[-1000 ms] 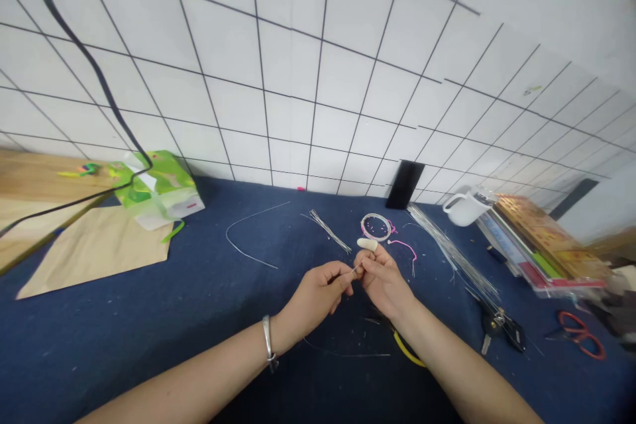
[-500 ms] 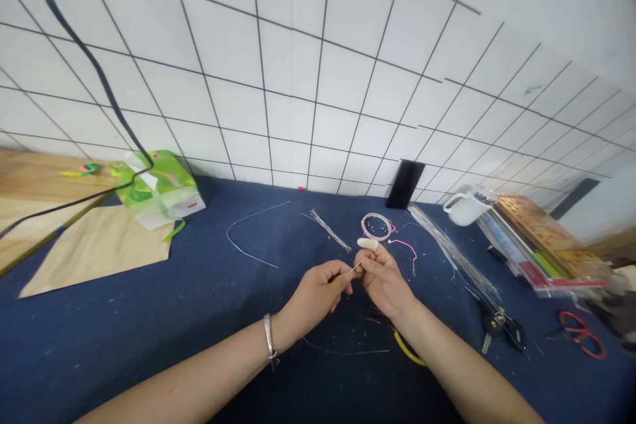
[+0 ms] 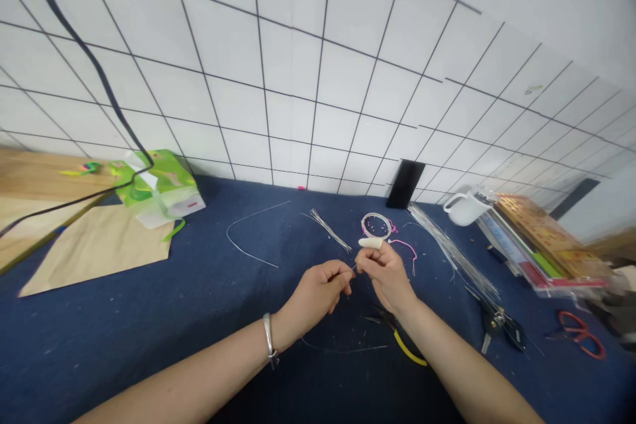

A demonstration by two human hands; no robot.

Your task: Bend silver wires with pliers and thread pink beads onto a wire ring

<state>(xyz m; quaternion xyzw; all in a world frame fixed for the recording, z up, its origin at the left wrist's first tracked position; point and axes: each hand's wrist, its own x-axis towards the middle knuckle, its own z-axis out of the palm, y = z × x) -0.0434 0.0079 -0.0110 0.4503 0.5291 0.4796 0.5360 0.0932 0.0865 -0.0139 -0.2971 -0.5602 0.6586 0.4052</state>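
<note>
Between my two hands runs a thin wire (image 3: 354, 267), pinched at both sides. My left hand (image 3: 322, 288), with a silver bangle at the wrist, grips it between thumb and forefinger. Opposite it, my right hand (image 3: 386, 276) is closed on the wire's other part; one finger wears a pale finger cot (image 3: 370, 243). Just beyond lie a small bundle of short wires (image 3: 330, 230) and a pale ring-shaped coil (image 3: 364, 224) with pink thread. Yellow-handled pliers (image 3: 408, 350) rest partly under my right forearm. A loose wire (image 3: 342, 352) curves across the cloth below my hands.
On the blue cloth at left lies a bent wire (image 3: 229, 233), near a green tissue box (image 3: 173, 175) and brown paper (image 3: 106, 245). A long wire bundle (image 3: 454, 254), keys (image 3: 487, 338), red-handled scissors (image 3: 579, 331), a white mug (image 3: 464, 209) and a black phone-like slab (image 3: 406, 184) are at right.
My right hand has shifted slightly, its fingers closing more over the wire so less of it shows. More of the pliers is visible. My left hand is almost still.
</note>
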